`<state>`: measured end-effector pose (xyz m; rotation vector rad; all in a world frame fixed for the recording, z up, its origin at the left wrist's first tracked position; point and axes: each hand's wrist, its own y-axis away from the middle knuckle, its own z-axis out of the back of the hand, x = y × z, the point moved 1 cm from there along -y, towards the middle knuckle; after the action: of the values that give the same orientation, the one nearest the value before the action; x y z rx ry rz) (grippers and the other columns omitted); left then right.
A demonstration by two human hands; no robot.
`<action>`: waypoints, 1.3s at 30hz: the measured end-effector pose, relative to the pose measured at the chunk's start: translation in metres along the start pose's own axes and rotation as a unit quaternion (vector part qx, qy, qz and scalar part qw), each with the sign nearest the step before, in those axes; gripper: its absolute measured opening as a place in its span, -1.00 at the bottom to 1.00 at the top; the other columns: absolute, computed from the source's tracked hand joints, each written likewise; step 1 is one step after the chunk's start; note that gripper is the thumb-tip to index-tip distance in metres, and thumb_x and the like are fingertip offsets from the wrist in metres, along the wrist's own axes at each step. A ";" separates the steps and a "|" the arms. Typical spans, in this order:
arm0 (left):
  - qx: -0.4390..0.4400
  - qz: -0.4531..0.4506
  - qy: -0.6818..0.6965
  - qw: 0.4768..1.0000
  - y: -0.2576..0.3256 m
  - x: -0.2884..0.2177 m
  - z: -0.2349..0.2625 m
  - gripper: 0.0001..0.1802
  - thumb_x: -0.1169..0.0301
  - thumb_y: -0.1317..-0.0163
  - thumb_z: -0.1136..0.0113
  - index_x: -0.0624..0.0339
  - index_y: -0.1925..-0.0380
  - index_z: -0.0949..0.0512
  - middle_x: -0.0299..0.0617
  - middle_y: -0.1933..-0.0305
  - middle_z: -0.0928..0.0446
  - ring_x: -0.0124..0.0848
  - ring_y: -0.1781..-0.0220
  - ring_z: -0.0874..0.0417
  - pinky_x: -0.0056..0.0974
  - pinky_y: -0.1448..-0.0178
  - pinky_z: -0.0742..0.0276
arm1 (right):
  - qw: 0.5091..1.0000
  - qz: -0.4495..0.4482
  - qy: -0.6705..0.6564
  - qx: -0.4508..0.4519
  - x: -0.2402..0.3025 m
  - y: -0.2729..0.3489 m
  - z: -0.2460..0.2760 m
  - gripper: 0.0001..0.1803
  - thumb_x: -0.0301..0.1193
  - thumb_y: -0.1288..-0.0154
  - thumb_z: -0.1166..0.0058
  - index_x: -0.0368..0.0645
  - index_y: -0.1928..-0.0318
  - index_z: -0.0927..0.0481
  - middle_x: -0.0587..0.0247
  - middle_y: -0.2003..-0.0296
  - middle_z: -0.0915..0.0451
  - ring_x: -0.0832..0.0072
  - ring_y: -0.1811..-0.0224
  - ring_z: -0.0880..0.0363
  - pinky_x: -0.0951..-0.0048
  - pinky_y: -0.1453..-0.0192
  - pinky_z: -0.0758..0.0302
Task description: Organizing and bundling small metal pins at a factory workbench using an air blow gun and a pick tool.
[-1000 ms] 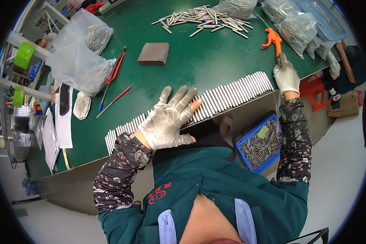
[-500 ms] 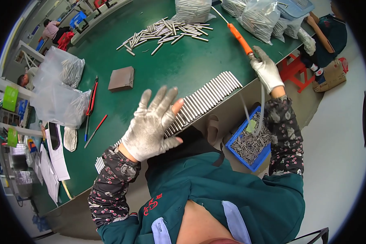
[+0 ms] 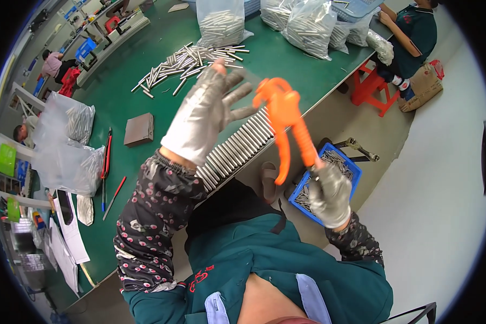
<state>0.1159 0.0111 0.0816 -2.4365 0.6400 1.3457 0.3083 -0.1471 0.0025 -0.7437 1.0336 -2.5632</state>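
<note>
At frame centre the right hand grips an orange air blow gun; the left hand is raised, fingers spread, holding nothing; a neat row of metal rods lines the desk edge, loose rods above apparently unsorted

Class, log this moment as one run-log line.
left hand: gloved, open, raised above row of metal rods | right hand: grips orange plastic air blow gun | green table

Orange air blow gun: plastic, held aloft, nozzle end up, tilted, above tube row.
</note>
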 end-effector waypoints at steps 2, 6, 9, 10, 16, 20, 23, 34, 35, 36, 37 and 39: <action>-0.062 0.020 0.002 0.998 -0.006 0.007 -0.013 -0.43 0.04 -0.24 -0.06 0.25 -0.06 -0.30 0.08 -0.07 -0.39 -0.08 -0.10 -0.47 -0.10 -0.08 -0.48 | 0.999 0.041 0.015 0.030 0.010 0.007 -0.002 -0.33 -0.68 0.10 -0.06 -0.24 -0.16 -0.32 0.20 0.45 -0.53 0.34 0.57 -0.54 0.39 0.59 -0.46; -0.172 0.030 0.042 0.984 -0.001 0.019 -0.020 -0.65 0.17 -0.38 0.15 0.30 0.20 -0.37 -0.16 0.57 -0.42 -0.06 0.25 -0.61 0.03 0.13 -0.56 | 0.999 0.032 -0.032 0.027 0.014 0.024 -0.014 -0.18 -0.56 0.03 -0.14 -0.21 -0.30 -0.13 0.18 0.37 -0.50 0.40 0.56 -0.50 0.42 0.54 -0.47; -0.103 -0.018 0.021 0.994 0.018 0.032 -0.027 -0.60 0.11 -0.39 0.21 0.26 0.34 -0.34 -0.24 0.72 -0.27 -0.08 0.43 -0.59 0.04 0.28 -0.54 | 0.777 -0.266 -0.522 0.230 0.013 0.003 -0.021 -0.19 -0.16 -0.09 -0.18 -0.28 -0.26 -0.14 0.23 0.13 -0.40 0.45 0.23 -0.43 0.42 0.02 -0.40; -0.029 -0.003 0.116 0.993 0.026 0.039 -0.038 -0.63 0.15 -0.41 0.24 0.27 0.29 -0.35 -0.23 0.70 -0.33 -0.23 0.39 -0.62 -0.27 0.30 -0.50 | 0.705 -0.274 -0.563 0.333 0.001 0.012 -0.027 -0.29 -0.20 -0.10 -0.16 -0.28 -0.20 -0.24 0.23 0.13 -0.46 0.43 0.12 -0.42 0.41 -0.05 -0.35; 0.163 0.122 -0.062 0.977 0.018 0.050 -0.031 -0.35 -0.13 -0.25 0.09 0.28 0.00 -0.31 0.09 0.21 -0.55 0.00 0.09 -0.56 -0.07 -0.02 -0.46 | 0.503 -0.388 -0.695 0.336 0.007 0.001 -0.007 -0.47 -0.24 -0.09 -0.18 -0.22 -0.05 -0.43 0.13 0.08 -0.55 0.45 0.06 -0.52 0.42 -0.01 -0.43; 0.257 -0.207 -0.683 0.651 -0.019 0.049 0.023 0.31 -0.33 0.17 -0.16 0.40 -0.32 0.19 0.29 -0.35 0.04 0.12 -0.44 0.18 0.03 -0.46 0.27 | 0.668 -0.492 -0.537 0.155 -0.010 0.014 0.022 -0.50 -0.38 0.01 -0.21 -0.26 0.02 -0.45 0.16 0.23 -0.56 0.45 0.29 -0.61 0.58 0.48 -0.47; 0.261 -0.124 -0.740 0.608 -0.024 0.068 0.050 0.24 -0.38 0.06 -0.01 0.39 -0.32 0.20 0.30 -0.36 0.07 0.19 -0.42 0.17 0.10 -0.43 0.24 | 0.688 -0.544 -0.455 0.152 -0.024 0.019 0.038 -0.55 -0.32 0.00 -0.15 -0.24 0.06 -0.47 0.24 0.30 -0.55 0.68 0.64 -0.39 0.66 0.61 -0.39; 0.276 -0.163 -0.734 0.598 -0.033 0.064 0.040 0.15 -0.22 0.05 -0.14 0.43 -0.29 0.07 0.19 -0.35 -0.04 0.04 -0.43 0.06 0.05 -0.45 0.20 | 0.705 -0.548 -0.398 0.210 -0.032 0.027 0.039 -0.51 -0.21 -0.07 -0.18 -0.19 0.02 -0.44 0.32 0.29 -0.56 0.63 0.42 -0.50 0.64 0.58 -0.40; 0.287 -0.190 -0.745 0.571 -0.037 0.062 0.036 0.14 -0.21 0.07 -0.17 0.40 -0.29 0.05 0.15 -0.36 -0.04 0.02 -0.44 0.06 0.03 -0.46 0.20 | 0.708 -0.542 -0.387 0.235 -0.033 0.026 0.040 -0.51 -0.14 -0.07 -0.18 -0.13 0.03 -0.47 0.38 0.31 -0.56 0.66 0.38 -0.48 0.63 0.53 -0.39; 0.285 -0.189 -0.745 0.572 -0.041 0.065 0.033 0.14 -0.21 0.07 -0.17 0.40 -0.29 0.05 0.15 -0.36 -0.04 0.02 -0.44 0.06 0.03 -0.46 0.20 | 0.708 -0.542 -0.386 0.237 -0.034 0.026 0.040 -0.51 -0.14 -0.07 -0.18 -0.13 0.03 -0.47 0.38 0.31 -0.56 0.66 0.38 -0.48 0.63 0.53 -0.39; 0.299 -0.171 -0.749 0.566 -0.044 0.069 0.030 0.13 -0.21 0.09 -0.19 0.38 -0.29 0.01 0.10 -0.37 -0.04 -0.01 -0.44 0.07 0.02 -0.46 0.21 | 0.699 -0.553 -0.370 0.261 -0.033 0.026 0.040 -0.53 -0.20 -0.09 -0.18 -0.18 0.03 -0.45 0.33 0.33 -0.57 0.62 0.36 -0.52 0.63 0.55 -0.39; 0.318 -0.147 -0.774 0.527 -0.047 0.081 0.024 0.11 -0.25 0.13 -0.18 0.35 -0.26 -0.11 0.04 -0.36 -0.07 -0.12 -0.45 0.05 -0.02 -0.47 0.21 | 0.715 -0.543 -0.336 0.284 -0.032 0.029 0.039 -0.59 -0.26 -0.12 -0.18 -0.22 0.07 -0.47 0.29 0.39 -0.59 0.58 0.33 -0.56 0.63 0.52 -0.41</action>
<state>0.1599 0.0425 0.0016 -0.1659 0.0727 1.8856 0.3583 -0.1759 -0.0058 -2.2835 -0.6550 -2.5986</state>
